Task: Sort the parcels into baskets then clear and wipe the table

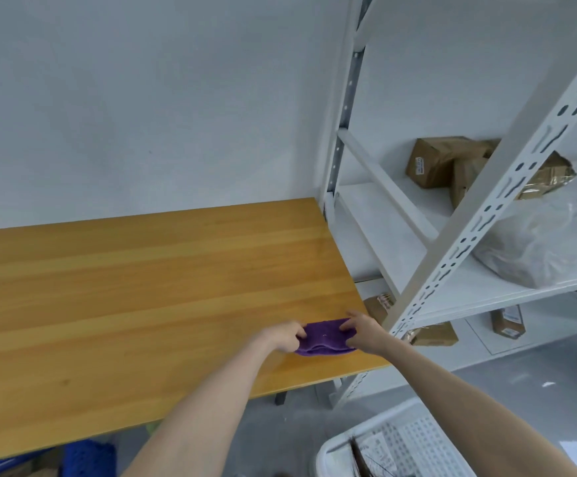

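**Both hands gripped the purple cloth at the counter's corner**

We reached both bare forearms forward and slightly inward over the wooden counter [142,287], so that our hands met near its right front corner. Our left hand [285,335] lay knuckles up, fingers curled and pinching the left edge of the purple cloth [321,339]. Our right hand [363,330] did the same at the right edge, with its fingertips bent down into the fabric.

The cloth sat bunched directly between the two hands, touching both and resting on the counter, with a fold sagging along its near side.

Just beyond the right hand stood a white metal shelf rack [486,208]. Up and to the right of that hand, brown parcels [431,161] lay on a shelf, and a white plastic bag [538,249] lay beside them. Below our right forearm was a white basket [400,442] holding some items we could not make out. Under the counter, below our left forearm, showed part of a blue basket [87,457].
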The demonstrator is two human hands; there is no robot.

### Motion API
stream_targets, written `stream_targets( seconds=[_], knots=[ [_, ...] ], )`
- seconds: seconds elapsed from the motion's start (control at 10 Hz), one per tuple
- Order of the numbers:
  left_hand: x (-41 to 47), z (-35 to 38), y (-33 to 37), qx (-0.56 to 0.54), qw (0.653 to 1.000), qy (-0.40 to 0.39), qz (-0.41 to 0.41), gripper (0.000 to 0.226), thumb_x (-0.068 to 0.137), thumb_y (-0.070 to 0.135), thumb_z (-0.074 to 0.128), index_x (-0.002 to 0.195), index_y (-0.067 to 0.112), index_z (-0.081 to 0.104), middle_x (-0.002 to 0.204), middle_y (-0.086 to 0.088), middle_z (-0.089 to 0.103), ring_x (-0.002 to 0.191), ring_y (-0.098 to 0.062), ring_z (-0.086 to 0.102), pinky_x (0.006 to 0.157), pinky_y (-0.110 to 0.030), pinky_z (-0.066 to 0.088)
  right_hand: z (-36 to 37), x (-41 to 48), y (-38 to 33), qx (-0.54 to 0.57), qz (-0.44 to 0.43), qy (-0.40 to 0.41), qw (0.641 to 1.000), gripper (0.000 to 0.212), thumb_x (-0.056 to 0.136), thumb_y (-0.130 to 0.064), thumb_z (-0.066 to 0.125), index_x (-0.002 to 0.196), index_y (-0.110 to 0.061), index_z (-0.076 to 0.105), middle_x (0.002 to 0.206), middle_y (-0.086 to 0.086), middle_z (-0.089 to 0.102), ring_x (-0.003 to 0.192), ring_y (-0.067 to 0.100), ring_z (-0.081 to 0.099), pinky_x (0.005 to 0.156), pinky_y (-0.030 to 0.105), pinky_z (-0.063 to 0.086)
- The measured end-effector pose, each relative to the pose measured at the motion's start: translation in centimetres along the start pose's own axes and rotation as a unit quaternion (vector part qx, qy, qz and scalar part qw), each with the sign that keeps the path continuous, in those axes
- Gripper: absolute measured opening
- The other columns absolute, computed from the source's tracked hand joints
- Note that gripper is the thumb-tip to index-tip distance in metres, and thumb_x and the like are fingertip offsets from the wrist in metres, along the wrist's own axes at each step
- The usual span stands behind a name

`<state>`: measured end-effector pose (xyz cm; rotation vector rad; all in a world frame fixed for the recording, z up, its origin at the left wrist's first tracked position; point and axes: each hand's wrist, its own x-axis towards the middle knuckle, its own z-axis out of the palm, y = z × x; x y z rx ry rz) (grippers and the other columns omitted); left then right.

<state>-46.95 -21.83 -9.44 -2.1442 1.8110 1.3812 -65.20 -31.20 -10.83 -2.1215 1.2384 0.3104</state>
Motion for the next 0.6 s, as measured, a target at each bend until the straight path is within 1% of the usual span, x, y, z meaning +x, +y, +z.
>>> stream_targets(
  seconds=[0.1, 0.2, 0.3, 0.4, 0.5, 0.6],
  knots=[
    [1.0, 0.1, 0.6, 0.05, 0.997, -0.05, -0.014, 0.053, 0.093, 0.004, 0.036, 0.145, 0.015, 0.034, 0.158, 0.002, 0.017, 0.14, -0.025, 0.028, 0.114, -0.033, 0.026, -0.2, 0.0, 0.7, -0.057, -0.004, -0.036, 0.998, 0.051, 0.087, 0.005, 0.04, 0.134, -0.011, 0.053, 0.159, 0.006, 0.014, 0.143, 0.027, 0.022, 0.11, 0.033, 0.031],
    [1.9, 0.4, 0.6, 0.119, 0.987, -0.107, -0.023, 0.057, 0.096, 0.015, 0.04, 0.15, 0.02, 0.022, 0.16, 0.001, 0.003, 0.146, -0.023, 0.012, 0.117, -0.034, 0.017, -0.1, 0.0, 1.0, -0.097, 0.01, -0.07, 0.993, 0.052, 0.09, 0.007, 0.033, 0.138, -0.005, 0.046, 0.158, 0.011, 0.017, 0.142, 0.029, 0.025, 0.113, 0.034, 0.027],
    [2.1, 0.6, 0.9, 0.165, 0.974, -0.156, -0.016, 0.054, 0.098, 0.017, 0.039, 0.15, 0.02, 0.025, 0.16, -0.003, 0.005, 0.146, -0.022, 0.009, 0.117, -0.033, 0.014, 0.5, 0.2, 1.1, -0.124, 0.015, -0.101, 0.987, 0.054, 0.094, 0.003, 0.03, 0.145, -0.011, 0.038, 0.16, 0.007, 0.007, 0.145, 0.025, 0.016, 0.116, 0.031, 0.02],
    [2.3, 1.0, 0.1, 0.175, 0.971, -0.16, -0.011, 0.051, 0.098, 0.015, 0.037, 0.148, 0.016, 0.029, 0.16, -0.004, 0.003, 0.146, -0.021, 0.007, 0.118, -0.034, 0.014, 1.2, 0.2, 1.0, -0.142, -0.014, -0.102, 0.985, 0.056, 0.093, 0.003, 0.032, 0.145, -0.016, 0.039, 0.16, 0.002, 0.009, 0.146, 0.023, 0.015, 0.117, 0.032, 0.019],
    [2.0, 1.4, -1.0, 0.219, 0.96, -0.176, -0.006, 0.053, 0.097, 0.014, 0.034, 0.149, 0.011, 0.026, 0.16, -0.001, -0.002, 0.146, -0.02, 0.008, 0.118, -0.034, 0.018, 1.8, -0.1, 0.9, -0.195, -0.012, -0.177, 0.965, 0.06, 0.092, 0.002, 0.03, 0.149, -0.017, 0.03, 0.161, 0.0, 0.004, 0.145, 0.025, 0.019, 0.115, 0.035, 0.023],
    [1.0, 0.7, -1.4, 0.197, 0.966, -0.166, -0.022, 0.053, 0.098, 0.015, 0.033, 0.15, 0.012, 0.023, 0.16, 0.001, 0.001, 0.146, -0.02, 0.011, 0.117, -0.034, 0.018, 1.9, 0.0, 0.1, -0.231, 0.014, -0.184, 0.955, 0.057, 0.093, -0.001, 0.031, 0.148, -0.015, 0.031, 0.16, 0.004, 0.011, 0.142, 0.029, 0.024, 0.113, 0.037, 0.028]
  ],
)
